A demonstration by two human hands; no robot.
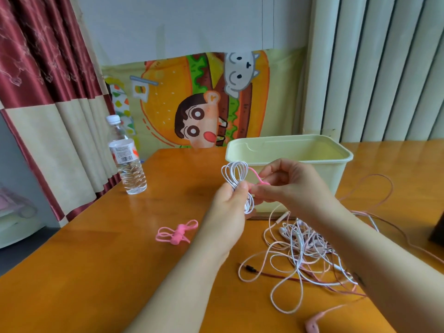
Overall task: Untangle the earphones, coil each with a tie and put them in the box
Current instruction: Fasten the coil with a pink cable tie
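Observation:
My left hand (228, 207) pinches a coiled white earphone (234, 175) at its middle, held above the table in front of the pale green box (288, 150). My right hand (288, 181) holds a pink tie (258, 177) that loops against the coil's right side. A tangle of white and pink earphone cables (302, 246) lies on the table below my right forearm, with a black jack plug (249, 268) at its left. A bundle of pink ties (177, 233) lies to the left of my left wrist.
A clear water bottle (126, 159) stands near the table's left edge. The orange wooden table (96, 272) ends at a curtain on the left and a cartoon cloth behind. A dark object (438, 230) sits at the right edge. A pink earbud (312, 325) lies near the front.

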